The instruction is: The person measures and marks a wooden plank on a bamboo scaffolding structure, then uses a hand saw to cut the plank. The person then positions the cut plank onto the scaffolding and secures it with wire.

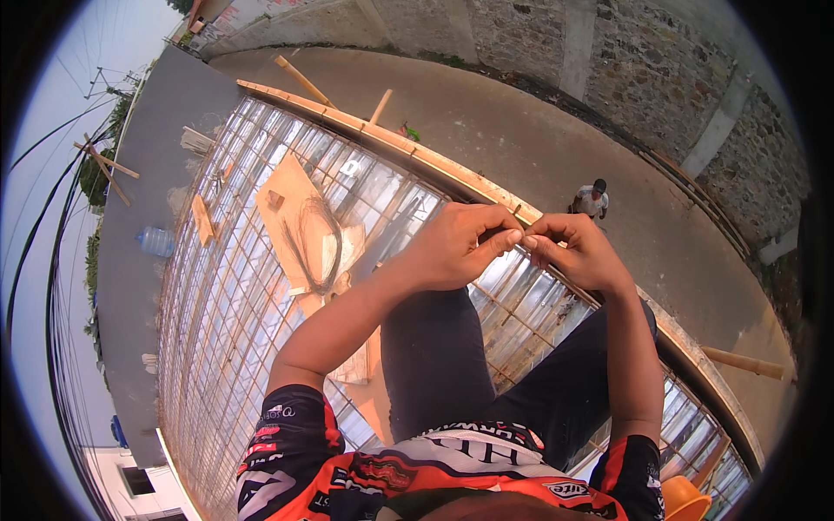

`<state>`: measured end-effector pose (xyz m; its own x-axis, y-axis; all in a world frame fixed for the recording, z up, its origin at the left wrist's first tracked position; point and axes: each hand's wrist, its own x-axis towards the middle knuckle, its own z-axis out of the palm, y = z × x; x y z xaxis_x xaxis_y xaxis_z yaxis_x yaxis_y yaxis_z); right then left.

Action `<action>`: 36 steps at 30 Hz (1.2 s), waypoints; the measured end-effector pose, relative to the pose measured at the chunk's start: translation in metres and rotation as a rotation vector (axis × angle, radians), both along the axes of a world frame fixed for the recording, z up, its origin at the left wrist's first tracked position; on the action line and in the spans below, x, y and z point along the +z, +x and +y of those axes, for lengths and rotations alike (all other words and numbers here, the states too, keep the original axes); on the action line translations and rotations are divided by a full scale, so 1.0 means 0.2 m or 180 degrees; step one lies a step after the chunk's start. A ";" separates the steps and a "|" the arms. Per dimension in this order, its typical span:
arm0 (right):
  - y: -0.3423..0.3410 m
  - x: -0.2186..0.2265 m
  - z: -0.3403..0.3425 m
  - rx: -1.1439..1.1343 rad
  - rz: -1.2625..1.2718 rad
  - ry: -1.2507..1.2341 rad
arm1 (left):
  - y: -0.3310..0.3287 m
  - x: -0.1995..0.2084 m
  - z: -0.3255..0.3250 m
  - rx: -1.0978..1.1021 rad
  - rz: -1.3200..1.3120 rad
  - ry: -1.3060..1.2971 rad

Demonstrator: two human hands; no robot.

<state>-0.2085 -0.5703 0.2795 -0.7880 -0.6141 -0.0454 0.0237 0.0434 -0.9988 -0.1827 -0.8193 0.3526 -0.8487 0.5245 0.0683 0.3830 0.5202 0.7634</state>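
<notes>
My left hand (453, 246) and my right hand (580, 250) meet at the fingertips, thumbs and forefingers pinched, above the grid's edge beside the wooden edge board (391, 141). Whatever lies between the fingers is too small to make out. Below spreads a grid of thin steel bars (234, 295) over shiny, silvery sheeting. Left of my knees, a long plywood board (276, 208) lies on the bars. On it rest a loose bundle of dark tie wire (314, 260) and a pale, flat scrap (349, 252).
Past the edge board, a paved lane (504, 130) lies well below, where a person (592, 201) stands near a stone wall (647, 69). Wooden poles (380, 106) jut beyond the edge. A blue water jug (156, 241) sits at left; overhead cables (52, 269) hang farther left. Something orange and rounded (684, 498) is behind my right side.
</notes>
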 end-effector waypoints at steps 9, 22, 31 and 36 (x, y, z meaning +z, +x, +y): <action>-0.07 0.17 -0.06 -0.0925 0.2018 0.0875 | 0.03 0.10 0.07 0.0378 0.1510 -0.1340; 0.01 0.07 -0.28 0.0006 0.0172 0.0502 | 0.10 -0.03 -0.21 0.0930 -0.1197 0.1042; -0.09 0.35 -0.48 -0.0226 0.0861 0.0352 | 0.10 0.10 -0.50 0.1168 -0.0991 0.0063; -0.01 0.35 -0.50 0.0145 0.1574 0.0884 | 0.10 -0.03 -0.56 0.1221 -0.0415 -0.0370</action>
